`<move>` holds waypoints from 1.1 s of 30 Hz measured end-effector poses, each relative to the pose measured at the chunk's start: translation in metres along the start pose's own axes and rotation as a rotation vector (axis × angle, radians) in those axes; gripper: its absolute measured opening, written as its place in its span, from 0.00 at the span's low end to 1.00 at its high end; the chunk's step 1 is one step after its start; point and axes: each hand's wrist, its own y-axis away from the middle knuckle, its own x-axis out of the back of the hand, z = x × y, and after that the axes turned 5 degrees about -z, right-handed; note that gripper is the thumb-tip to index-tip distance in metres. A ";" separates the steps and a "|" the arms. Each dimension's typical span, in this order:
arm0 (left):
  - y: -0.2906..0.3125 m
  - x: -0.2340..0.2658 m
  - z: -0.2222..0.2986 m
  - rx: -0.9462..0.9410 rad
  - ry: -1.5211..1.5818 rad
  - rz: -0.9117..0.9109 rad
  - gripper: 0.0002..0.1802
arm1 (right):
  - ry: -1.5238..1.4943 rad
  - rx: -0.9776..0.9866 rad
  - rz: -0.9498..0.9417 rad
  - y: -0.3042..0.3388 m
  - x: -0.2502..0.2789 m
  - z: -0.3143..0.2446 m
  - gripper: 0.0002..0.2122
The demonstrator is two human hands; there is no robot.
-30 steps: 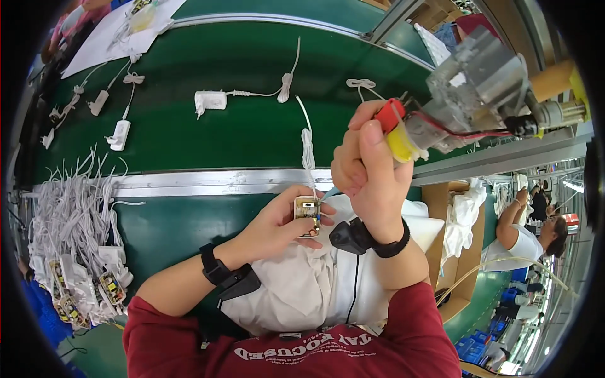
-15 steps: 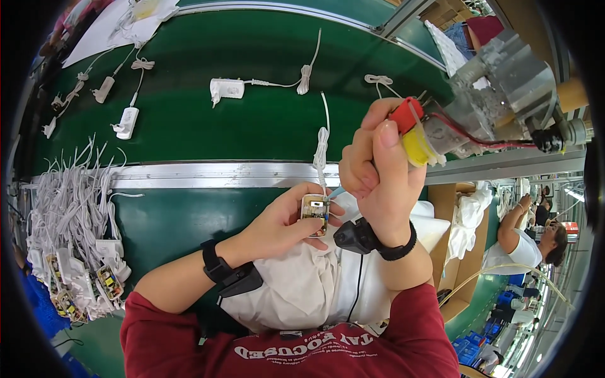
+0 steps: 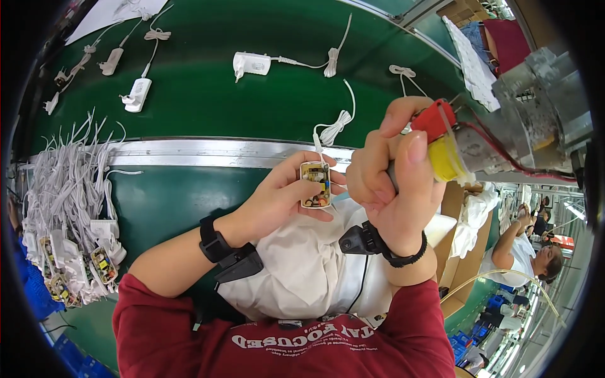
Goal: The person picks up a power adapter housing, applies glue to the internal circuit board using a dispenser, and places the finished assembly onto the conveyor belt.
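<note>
My left hand (image 3: pixel 287 189) is closed around an open white power adapter (image 3: pixel 316 200), its fingers at the edges and its thumb over the bare circuit board inside. A bundled white cord (image 3: pixel 336 129) runs from the adapter's far end onto the metal rail. Just right of it, my raised right hand (image 3: pixel 400 183) grips a handheld tool (image 3: pixel 447 159) with a red switch, a yellow taped band and a scuffed grey cylindrical body with red and black wires. The tool's working end is mostly hidden behind that hand.
Several closed adapters with cords, one (image 3: pixel 252 64) near the middle, lie on the green belt (image 3: pixel 195 104) beyond the metal rail (image 3: pixel 208 150). Open adapters with tangled cords (image 3: pixel 72 189) are piled at left. White cloth (image 3: pixel 283 283) covers my lap; a cardboard box (image 3: pixel 463 271) stands at right.
The view has shifted. The open adapter now sits closer to the rail, and its cord bundle leans to the right. Both hands keep their hold.
</note>
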 end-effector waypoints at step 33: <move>0.030 0.014 0.018 -0.002 0.303 -0.152 0.20 | 0.010 0.020 -0.070 -0.009 -0.038 0.009 0.20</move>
